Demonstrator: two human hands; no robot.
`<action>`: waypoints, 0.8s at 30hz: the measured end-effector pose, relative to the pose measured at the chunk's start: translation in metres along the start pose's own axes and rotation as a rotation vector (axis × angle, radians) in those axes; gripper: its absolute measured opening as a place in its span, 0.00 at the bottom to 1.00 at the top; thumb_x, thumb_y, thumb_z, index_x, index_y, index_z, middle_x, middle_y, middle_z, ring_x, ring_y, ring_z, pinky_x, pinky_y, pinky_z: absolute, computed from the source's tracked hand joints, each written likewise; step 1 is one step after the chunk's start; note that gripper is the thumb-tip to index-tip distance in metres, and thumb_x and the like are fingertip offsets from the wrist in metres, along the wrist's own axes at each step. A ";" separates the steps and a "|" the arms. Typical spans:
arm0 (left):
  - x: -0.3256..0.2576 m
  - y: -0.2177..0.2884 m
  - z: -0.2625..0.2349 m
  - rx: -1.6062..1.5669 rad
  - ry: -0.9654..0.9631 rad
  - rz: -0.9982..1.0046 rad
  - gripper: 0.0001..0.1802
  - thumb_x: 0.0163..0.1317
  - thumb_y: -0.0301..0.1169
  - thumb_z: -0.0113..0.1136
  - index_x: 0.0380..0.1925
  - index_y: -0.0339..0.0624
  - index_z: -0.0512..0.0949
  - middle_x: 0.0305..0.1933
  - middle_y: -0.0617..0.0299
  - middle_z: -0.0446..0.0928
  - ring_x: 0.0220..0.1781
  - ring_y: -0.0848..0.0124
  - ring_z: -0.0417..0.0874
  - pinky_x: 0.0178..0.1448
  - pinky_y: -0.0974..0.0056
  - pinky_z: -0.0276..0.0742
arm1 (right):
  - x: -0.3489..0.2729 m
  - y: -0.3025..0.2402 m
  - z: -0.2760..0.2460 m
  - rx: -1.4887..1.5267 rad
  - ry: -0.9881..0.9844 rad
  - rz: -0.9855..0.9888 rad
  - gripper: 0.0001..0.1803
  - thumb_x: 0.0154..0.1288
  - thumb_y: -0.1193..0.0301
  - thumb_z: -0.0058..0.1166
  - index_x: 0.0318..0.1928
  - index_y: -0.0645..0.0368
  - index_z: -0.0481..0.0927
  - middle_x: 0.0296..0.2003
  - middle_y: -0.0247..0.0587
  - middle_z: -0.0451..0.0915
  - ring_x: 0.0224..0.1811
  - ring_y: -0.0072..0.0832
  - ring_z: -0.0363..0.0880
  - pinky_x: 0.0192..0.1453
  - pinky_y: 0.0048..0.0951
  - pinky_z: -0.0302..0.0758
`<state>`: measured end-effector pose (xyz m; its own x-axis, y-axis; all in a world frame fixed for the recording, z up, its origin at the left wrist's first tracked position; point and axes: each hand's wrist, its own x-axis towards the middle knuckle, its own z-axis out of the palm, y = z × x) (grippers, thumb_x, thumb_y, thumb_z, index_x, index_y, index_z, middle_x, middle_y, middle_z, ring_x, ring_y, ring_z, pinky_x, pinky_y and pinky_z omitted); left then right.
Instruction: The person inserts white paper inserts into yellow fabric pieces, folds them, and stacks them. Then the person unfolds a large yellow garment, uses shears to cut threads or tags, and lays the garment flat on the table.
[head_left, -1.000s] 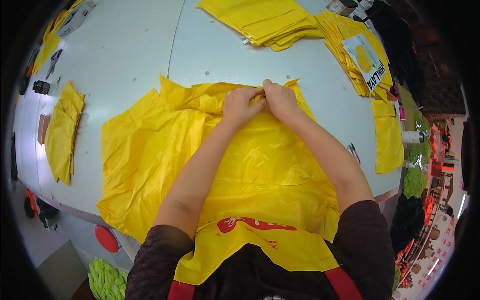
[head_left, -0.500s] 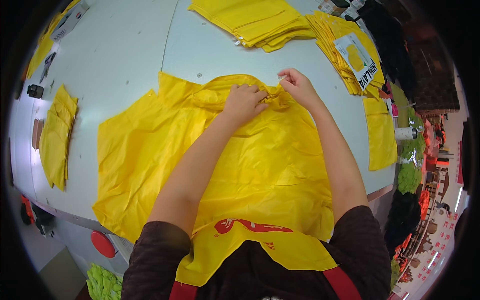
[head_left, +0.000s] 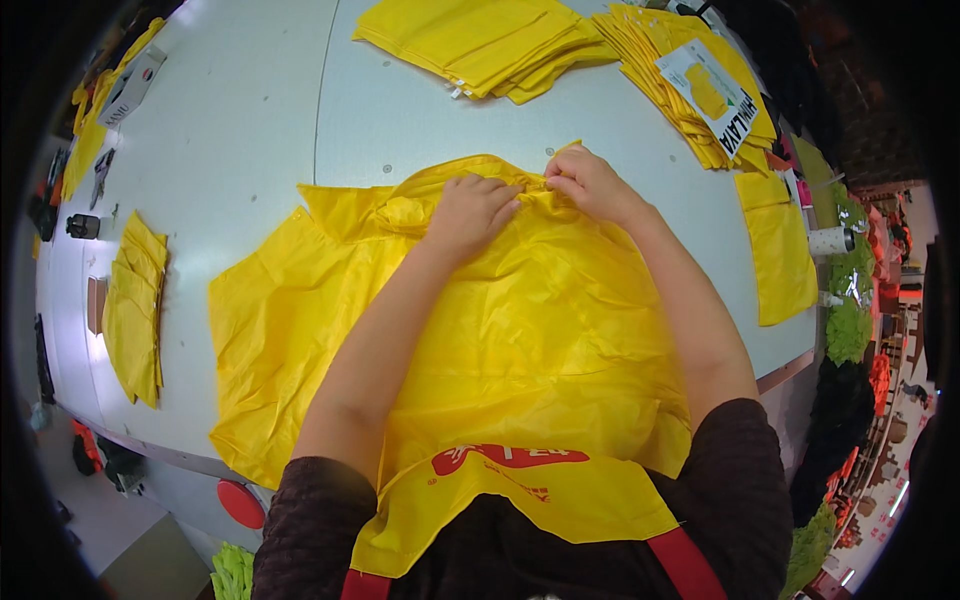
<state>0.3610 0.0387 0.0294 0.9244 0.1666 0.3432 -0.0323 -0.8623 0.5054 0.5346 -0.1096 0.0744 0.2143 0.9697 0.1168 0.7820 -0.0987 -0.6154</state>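
A large yellow thin-fabric garment (head_left: 520,330) lies spread flat on the pale grey table (head_left: 260,130) in front of me. My left hand (head_left: 472,210) presses on its bunched far edge, fingers curled into the folds. My right hand (head_left: 588,184) pinches the same far edge just to the right, fingertips closed on the fabric. Both forearms stretch over the middle of the garment. I wear a yellow apron (head_left: 520,500) with red straps.
A stack of folded yellow pieces (head_left: 480,40) lies at the far side, and a fanned pile with a printed card (head_left: 700,90) sits to its right. A folded yellow piece (head_left: 135,310) lies at the left, another (head_left: 780,250) at the right beside a white cup (head_left: 828,240).
Both hands have shifted to the right along the garment's far edge, and the right hand has drawn a little apart from the left.
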 end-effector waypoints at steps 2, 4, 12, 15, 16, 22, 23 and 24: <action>0.004 -0.003 0.001 -0.018 -0.052 -0.057 0.13 0.58 0.40 0.55 0.39 0.49 0.81 0.40 0.61 0.77 0.46 0.62 0.74 0.49 0.57 0.67 | 0.005 -0.008 -0.002 0.038 -0.035 0.017 0.04 0.60 0.74 0.51 0.33 0.61 0.73 0.31 0.40 0.74 0.39 0.34 0.71 0.45 0.30 0.69; 0.012 -0.001 0.000 0.065 -0.095 -0.105 0.13 0.58 0.40 0.55 0.37 0.48 0.82 0.40 0.60 0.76 0.47 0.61 0.73 0.49 0.57 0.66 | 0.004 -0.011 -0.002 0.048 -0.048 0.076 0.04 0.61 0.73 0.49 0.33 0.61 0.73 0.32 0.41 0.73 0.39 0.34 0.70 0.45 0.30 0.69; 0.012 0.027 0.014 -0.039 0.302 -0.182 0.08 0.49 0.39 0.64 0.29 0.51 0.83 0.32 0.63 0.78 0.41 0.63 0.75 0.47 0.57 0.66 | -0.001 -0.004 0.002 0.063 -0.003 0.142 0.06 0.63 0.72 0.46 0.34 0.61 0.72 0.33 0.42 0.73 0.39 0.35 0.70 0.46 0.30 0.69; 0.020 0.034 0.013 -0.200 0.250 -0.342 0.09 0.48 0.39 0.65 0.27 0.48 0.83 0.23 0.62 0.78 0.33 0.63 0.78 0.40 0.57 0.69 | -0.001 -0.002 0.000 0.055 -0.024 0.104 0.05 0.62 0.72 0.47 0.34 0.61 0.72 0.32 0.42 0.73 0.39 0.36 0.70 0.46 0.31 0.69; 0.023 0.034 0.012 -0.261 0.219 -0.394 0.09 0.48 0.39 0.65 0.26 0.48 0.83 0.21 0.61 0.77 0.30 0.62 0.78 0.37 0.57 0.70 | -0.002 -0.002 0.000 0.056 -0.029 0.099 0.05 0.62 0.73 0.47 0.34 0.61 0.72 0.32 0.43 0.73 0.39 0.36 0.70 0.46 0.31 0.69; 0.025 0.045 0.005 -0.263 0.232 -0.361 0.08 0.50 0.35 0.62 0.21 0.42 0.79 0.20 0.59 0.77 0.28 0.59 0.78 0.33 0.56 0.70 | -0.002 -0.005 -0.001 -0.087 -0.010 0.007 0.04 0.60 0.74 0.51 0.33 0.62 0.73 0.32 0.44 0.75 0.40 0.39 0.71 0.47 0.33 0.69; 0.023 0.043 0.005 -0.165 0.297 -0.325 0.08 0.50 0.34 0.61 0.21 0.42 0.78 0.20 0.58 0.76 0.28 0.59 0.77 0.33 0.56 0.69 | -0.002 -0.007 -0.004 -0.144 -0.012 0.004 0.04 0.60 0.74 0.51 0.33 0.62 0.73 0.33 0.44 0.75 0.41 0.39 0.71 0.47 0.33 0.69; 0.021 0.040 0.005 -0.067 0.360 -0.288 0.08 0.50 0.33 0.61 0.20 0.42 0.77 0.21 0.58 0.76 0.28 0.58 0.77 0.33 0.55 0.69 | -0.002 -0.009 -0.007 -0.200 -0.014 0.000 0.04 0.60 0.74 0.52 0.33 0.62 0.74 0.33 0.44 0.75 0.41 0.40 0.71 0.47 0.34 0.70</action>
<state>0.3807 0.0054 0.0526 0.7088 0.5604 0.4283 0.1711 -0.7257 0.6664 0.5311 -0.1124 0.0850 0.2069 0.9727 0.1054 0.8831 -0.1393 -0.4480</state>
